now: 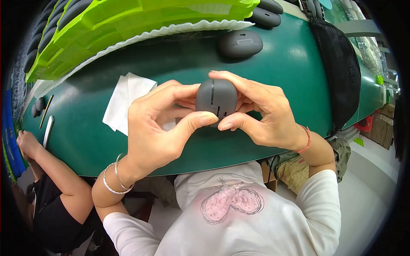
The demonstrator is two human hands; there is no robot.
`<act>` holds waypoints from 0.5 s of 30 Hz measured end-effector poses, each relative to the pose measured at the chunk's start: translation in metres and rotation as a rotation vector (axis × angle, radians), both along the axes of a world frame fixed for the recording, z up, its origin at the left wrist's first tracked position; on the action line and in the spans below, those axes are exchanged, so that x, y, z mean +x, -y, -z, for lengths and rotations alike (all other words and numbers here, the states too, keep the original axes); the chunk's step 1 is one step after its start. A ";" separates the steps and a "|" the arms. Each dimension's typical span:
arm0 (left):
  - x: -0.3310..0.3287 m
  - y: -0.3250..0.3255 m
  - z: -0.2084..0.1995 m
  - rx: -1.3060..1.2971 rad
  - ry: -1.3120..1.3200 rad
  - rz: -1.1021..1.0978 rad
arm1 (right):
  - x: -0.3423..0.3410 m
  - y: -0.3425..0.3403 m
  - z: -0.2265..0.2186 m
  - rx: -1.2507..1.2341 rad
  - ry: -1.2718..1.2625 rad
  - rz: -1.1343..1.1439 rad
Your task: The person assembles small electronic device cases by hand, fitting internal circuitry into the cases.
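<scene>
Between both hands, above the green table, I hold a dark grey earbud charging case (216,96). A seam runs across it, and a small port shows near its lower end. My left hand (164,115) grips its left side, the thumb pressed near the bottom. On the other side, my right hand (260,104) has its index finger over the top end and its thumb at the lower edge. A white cloth (124,100) lies on the table just left of my left hand. Beyond my hands rests another dark grey case (240,44).
Bright green trays (141,25) holding dark cases stand at the far left, by a wavy white foam sheet (100,53). More cases (265,17) sit at the back. A black mesh pouch (337,68) hangs over the right edge. At left are another person's arm (55,170) and a white stick (48,131).
</scene>
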State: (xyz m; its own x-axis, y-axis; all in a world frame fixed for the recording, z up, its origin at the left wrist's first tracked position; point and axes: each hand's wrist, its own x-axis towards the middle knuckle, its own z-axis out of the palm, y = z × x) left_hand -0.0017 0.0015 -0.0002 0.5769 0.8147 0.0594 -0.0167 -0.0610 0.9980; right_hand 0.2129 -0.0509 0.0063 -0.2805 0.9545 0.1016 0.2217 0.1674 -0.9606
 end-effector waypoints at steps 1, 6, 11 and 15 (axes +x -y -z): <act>-0.001 -0.001 0.000 0.070 -0.034 0.024 | -0.001 0.000 0.000 -0.012 -0.004 0.010; 0.011 0.002 -0.006 -0.098 0.016 -0.016 | -0.004 0.002 0.001 -0.193 -0.222 0.080; 0.010 0.003 -0.014 -0.167 -0.001 -0.087 | -0.004 -0.003 -0.013 -0.458 -0.555 0.084; 0.014 0.004 -0.006 0.515 -0.106 -0.148 | -0.005 -0.004 -0.013 -0.404 -0.568 0.112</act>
